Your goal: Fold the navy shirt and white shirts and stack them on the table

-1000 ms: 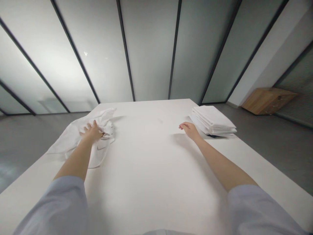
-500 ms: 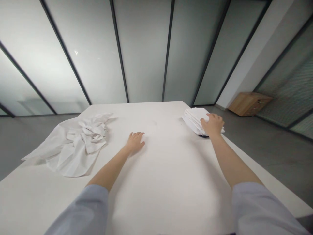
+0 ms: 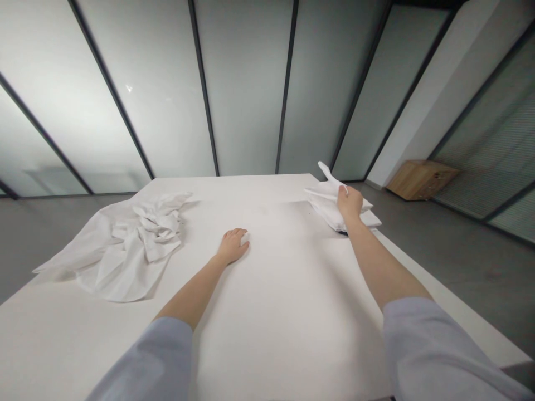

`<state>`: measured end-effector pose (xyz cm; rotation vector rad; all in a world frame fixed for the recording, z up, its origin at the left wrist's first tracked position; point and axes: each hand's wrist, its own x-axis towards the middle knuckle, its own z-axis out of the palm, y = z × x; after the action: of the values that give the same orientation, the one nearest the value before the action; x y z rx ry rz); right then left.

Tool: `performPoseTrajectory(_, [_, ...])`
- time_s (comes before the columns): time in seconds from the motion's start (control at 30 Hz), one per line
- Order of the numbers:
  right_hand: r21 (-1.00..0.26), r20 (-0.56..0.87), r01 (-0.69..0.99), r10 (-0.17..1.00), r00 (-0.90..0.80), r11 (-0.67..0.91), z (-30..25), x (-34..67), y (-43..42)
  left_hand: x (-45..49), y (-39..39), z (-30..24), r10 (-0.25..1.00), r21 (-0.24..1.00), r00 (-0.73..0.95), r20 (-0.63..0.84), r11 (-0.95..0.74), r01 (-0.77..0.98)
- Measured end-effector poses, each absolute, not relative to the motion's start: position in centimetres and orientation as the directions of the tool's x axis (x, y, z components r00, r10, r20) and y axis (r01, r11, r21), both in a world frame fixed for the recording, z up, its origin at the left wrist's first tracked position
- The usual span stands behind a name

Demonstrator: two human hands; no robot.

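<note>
My right hand [image 3: 350, 202] is closed on the top white cloth [image 3: 328, 189] of a folded stack [image 3: 368, 218] at the table's right edge, and a corner of that cloth sticks up above my fingers. My left hand [image 3: 234, 245] rests on the white table [image 3: 271, 312] near its middle, fingers loosely curled, holding nothing. A crumpled heap of white cloth [image 3: 125, 245] lies at the left side of the table, well apart from my left hand.
Frosted glass panels with dark frames stand behind the table. A low wooden cabinet [image 3: 420, 179] sits on the grey floor at the right, by a white wall. The table's right edge runs close under the folded stack.
My left hand let go of the crumpled cloth and moved to the table's middle. My right hand reached the folded stack, then closed on its top cloth and lifted it.
</note>
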<state>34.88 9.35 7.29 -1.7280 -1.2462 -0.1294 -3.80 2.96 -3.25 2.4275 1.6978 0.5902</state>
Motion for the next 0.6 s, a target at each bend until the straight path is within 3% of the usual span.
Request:
performPoseTrajectory(0.07, [-0.711, 0.561, 0.668, 0.751, 0.347, 0.222, 7.9, 32.1, 9.0, -3.7, 3.0, -3.2, 0.922, 0.345, 0.269, 0.279, -0.358, 0.867])
performPoseTrajectory(0.13, [-0.790, 0.493, 0.474, 0.862, 0.116, 0.388, 8.2, 29.2, 8.2, -3.6, 2.9, -3.1, 0.912, 0.370, 0.219, 0.347, -0.347, 0.862])
performPoseTrajectory(0.2, [-0.820, 0.476, 0.304, 0.872, -0.110, 0.486, 8.0, 26.6, 7.2, -3.6, 2.7, -2.8, 0.893, 0.367, 0.158, 0.421, -0.327, 0.871])
performPoseTrajectory(0.27, [-0.823, 0.482, 0.227, 0.852, -0.204, 0.520, 7.3, 24.6, 6.4, -3.5, 2.4, -2.3, 0.876, 0.331, 0.096, 0.474, -0.278, 0.902])
performPoseTrajectory(0.37, [-0.817, 0.433, 0.303, 0.869, -0.241, 0.491, 5.1, 22.6, 5.9, -3.6, 2.1, -1.6, 0.871, 0.254, 0.051, 0.488, -0.198, 0.947])
performPoseTrajectory(0.5, [-0.782, 0.310, 0.468, 0.909, -0.279, 0.410, 1.1, 20.6, 6.1, -3.7, 2.0, -1.2, 0.936, 0.181, 0.141, 0.323, -0.207, 0.961])
performPoseTrajectory(0.6, [-0.739, 0.303, 0.538, 0.913, -0.272, 0.406, -1.4, 19.1, 6.1, -3.6, 2.2, -1.0, 0.967, 0.186, 0.084, 0.240, -0.131, 0.974])
